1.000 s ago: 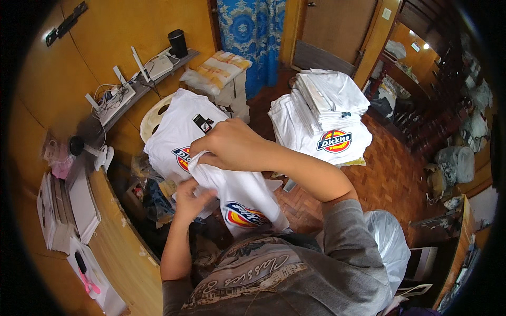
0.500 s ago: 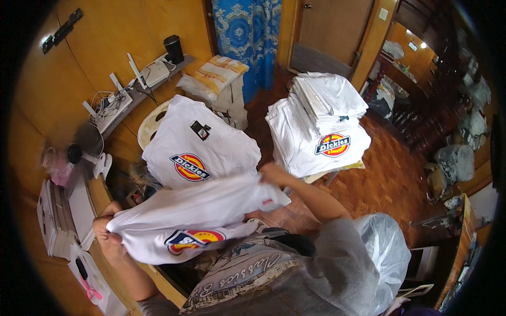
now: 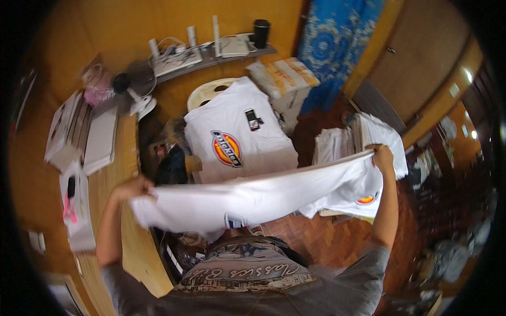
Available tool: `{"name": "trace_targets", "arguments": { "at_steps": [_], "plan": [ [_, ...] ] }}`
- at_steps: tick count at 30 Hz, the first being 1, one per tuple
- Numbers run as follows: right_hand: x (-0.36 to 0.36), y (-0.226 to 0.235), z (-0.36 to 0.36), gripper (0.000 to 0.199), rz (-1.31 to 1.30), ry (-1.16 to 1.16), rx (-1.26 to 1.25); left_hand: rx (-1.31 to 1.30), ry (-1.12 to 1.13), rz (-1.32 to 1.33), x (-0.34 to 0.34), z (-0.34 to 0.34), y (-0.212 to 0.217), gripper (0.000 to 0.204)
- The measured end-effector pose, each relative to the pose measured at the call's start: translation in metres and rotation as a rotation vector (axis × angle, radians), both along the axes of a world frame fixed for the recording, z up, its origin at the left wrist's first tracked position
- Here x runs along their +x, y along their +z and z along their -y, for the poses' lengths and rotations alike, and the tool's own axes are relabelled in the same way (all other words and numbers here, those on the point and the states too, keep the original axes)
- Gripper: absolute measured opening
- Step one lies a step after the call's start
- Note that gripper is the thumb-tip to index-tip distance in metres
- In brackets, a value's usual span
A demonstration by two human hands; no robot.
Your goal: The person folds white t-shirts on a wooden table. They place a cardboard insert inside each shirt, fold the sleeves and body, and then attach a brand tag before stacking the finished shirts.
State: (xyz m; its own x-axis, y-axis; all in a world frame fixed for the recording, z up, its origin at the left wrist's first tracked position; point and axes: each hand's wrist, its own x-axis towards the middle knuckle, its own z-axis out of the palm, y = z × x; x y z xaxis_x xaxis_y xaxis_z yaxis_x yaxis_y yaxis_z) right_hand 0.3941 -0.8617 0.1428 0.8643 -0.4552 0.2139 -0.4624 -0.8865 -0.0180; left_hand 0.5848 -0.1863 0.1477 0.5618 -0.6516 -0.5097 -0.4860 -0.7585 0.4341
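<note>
A white T-shirt with a printed logo is stretched sideways in front of me, slightly blurred and sagging in the middle. My left hand is closed on its left end. At the other end, higher up, my right hand grips the cloth with closed fingers. Beyond it lies a spread white shirt with a red, yellow and blue logo and a small black tag. Folded white shirts are stacked at the right, partly hidden behind the held shirt.
A wooden table runs along my left, with a stack of white sheets or boxes beside it. A wall shelf holds routers and a black cup. A cream plastic chair stands under the spread shirt. Wrapped packages stand near the blue curtain.
My hands have moved apart, pulling the T-shirt out wide. My right hand has gone right, over the folded stack. The view has turned, so the room's things sit farther right.
</note>
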Motion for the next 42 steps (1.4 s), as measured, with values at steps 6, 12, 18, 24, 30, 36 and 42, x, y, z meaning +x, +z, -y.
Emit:
{"name": "trace_targets", "arguments": {
  "at_steps": [6, 12, 18, 24, 30, 36, 42],
  "plan": [
    [0.01, 0.103, 0.043, 0.015, 0.388, -0.322, -0.193, -0.446, 0.19, 1.014, 0.065, 0.112, 0.066, 0.016],
    [-0.068, 0.041, 0.052, 0.016, 0.514, -0.308, -0.164, -0.336, 0.457, 1.289, 0.048, 0.164, -0.048, 0.013],
    [-0.067, -0.05, 0.021, 0.014, 0.05, 0.152, -0.061, -0.043, -0.047, 0.284, -0.025, 0.074, -0.153, 0.019],
    [0.076, 0.022, 0.029, 0.019, 0.695, 0.1, -0.286, -0.689, 0.497, 0.635, -0.105, 0.003, -0.006, 0.016],
    [0.236, 0.099, -0.058, 0.023, 0.832, 0.31, -0.023, -0.652, 1.09, 0.747, -0.262, -0.052, 0.066, 0.019],
    [0.369, 0.124, -0.194, 0.023, 0.768, 0.851, 0.259, -0.339, 1.489, 1.131, -0.413, -0.03, 0.116, 0.021],
    [0.484, 0.116, -0.281, 0.02, 0.641, 1.278, 0.923, -0.315, 1.971, 1.191, -0.526, 0.037, 0.11, 0.021]
  ]
}}
